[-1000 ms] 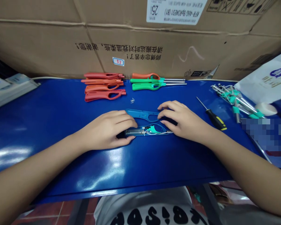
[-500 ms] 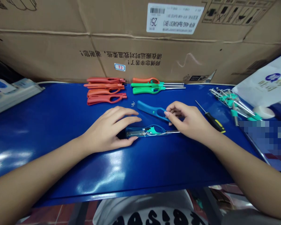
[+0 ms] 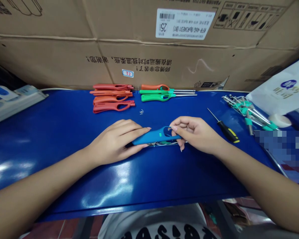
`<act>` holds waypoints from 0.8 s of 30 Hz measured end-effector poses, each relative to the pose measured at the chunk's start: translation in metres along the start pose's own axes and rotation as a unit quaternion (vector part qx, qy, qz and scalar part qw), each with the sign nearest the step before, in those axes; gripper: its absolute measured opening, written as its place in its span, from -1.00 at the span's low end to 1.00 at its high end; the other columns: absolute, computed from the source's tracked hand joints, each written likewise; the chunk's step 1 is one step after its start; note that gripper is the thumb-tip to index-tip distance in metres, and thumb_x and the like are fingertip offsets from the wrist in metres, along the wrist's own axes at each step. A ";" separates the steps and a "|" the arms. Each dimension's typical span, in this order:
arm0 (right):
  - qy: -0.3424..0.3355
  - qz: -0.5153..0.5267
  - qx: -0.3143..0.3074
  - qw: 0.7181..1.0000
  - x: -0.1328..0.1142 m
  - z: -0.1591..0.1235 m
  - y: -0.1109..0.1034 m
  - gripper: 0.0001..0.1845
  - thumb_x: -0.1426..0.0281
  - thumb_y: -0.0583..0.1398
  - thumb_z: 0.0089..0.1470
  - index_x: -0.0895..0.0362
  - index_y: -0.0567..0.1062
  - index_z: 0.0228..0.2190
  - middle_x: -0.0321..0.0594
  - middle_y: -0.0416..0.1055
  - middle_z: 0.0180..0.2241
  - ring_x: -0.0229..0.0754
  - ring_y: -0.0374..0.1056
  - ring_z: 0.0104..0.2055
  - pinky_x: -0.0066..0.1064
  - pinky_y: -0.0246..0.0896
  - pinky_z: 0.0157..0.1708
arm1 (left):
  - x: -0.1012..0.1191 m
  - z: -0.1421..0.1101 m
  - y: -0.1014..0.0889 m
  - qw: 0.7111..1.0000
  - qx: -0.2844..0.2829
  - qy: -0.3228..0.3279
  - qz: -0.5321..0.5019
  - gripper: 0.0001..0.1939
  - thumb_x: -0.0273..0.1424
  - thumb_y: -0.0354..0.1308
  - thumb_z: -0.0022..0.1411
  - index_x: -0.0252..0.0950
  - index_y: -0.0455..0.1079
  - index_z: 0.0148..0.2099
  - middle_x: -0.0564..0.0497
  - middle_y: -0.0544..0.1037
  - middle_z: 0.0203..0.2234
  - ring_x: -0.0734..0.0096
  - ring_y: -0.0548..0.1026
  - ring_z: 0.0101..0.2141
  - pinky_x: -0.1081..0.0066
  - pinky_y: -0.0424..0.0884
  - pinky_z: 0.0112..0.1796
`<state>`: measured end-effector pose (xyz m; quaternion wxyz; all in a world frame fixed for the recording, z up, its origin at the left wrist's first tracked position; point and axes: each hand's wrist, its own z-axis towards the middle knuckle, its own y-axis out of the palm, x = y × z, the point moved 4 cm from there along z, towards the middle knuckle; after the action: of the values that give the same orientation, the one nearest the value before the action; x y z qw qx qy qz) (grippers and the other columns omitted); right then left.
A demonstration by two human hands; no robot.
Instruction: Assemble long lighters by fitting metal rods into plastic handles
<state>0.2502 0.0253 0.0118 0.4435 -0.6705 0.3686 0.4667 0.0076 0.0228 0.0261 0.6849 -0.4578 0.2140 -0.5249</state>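
A blue lighter casing half (image 3: 149,135) lies over the open lower half of a long-necked lighter (image 3: 161,143), whose white wires and green part show along the near edge. My left hand (image 3: 117,141) is closed round the casing's left end, with the thumb on the near side and fingers on the far side. At the other end, my right hand (image 3: 194,132) pinches the casing by its trigger loop. The lighter's metal tube is mostly hidden behind the right hand.
Red and orange casings (image 3: 113,106) and green lighters (image 3: 156,97) lie behind. Several tiny screws (image 3: 141,112) sit near them. To the right are a screwdriver (image 3: 228,131), lighter inner parts (image 3: 249,109) and a white bag (image 3: 281,86). A cardboard box (image 3: 129,49) stands at the back.
The blue casing half has come down and toward me onto the lower half, covering most of its inner parts. My left hand has closed on its left end.
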 end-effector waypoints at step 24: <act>-0.244 -0.341 -0.060 0.906 -0.004 -0.003 0.009 -0.68 0.30 0.33 0.16 0.04 0.51 -0.04 -0.15 0.41 -0.10 -0.07 0.37 -0.04 -0.22 0.31 -0.02 | -0.004 0.001 0.010 0.995 -0.086 -0.045 -0.026 -0.69 -0.33 0.16 0.38 -0.28 0.47 0.12 -0.09 0.60 -0.13 0.25 0.53 -0.17 0.27 0.45 -0.12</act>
<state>0.2414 0.0201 0.0135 0.6110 -0.6455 -0.0314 0.4573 0.0127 0.0269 0.0175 0.6379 -0.5434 0.2152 -0.5014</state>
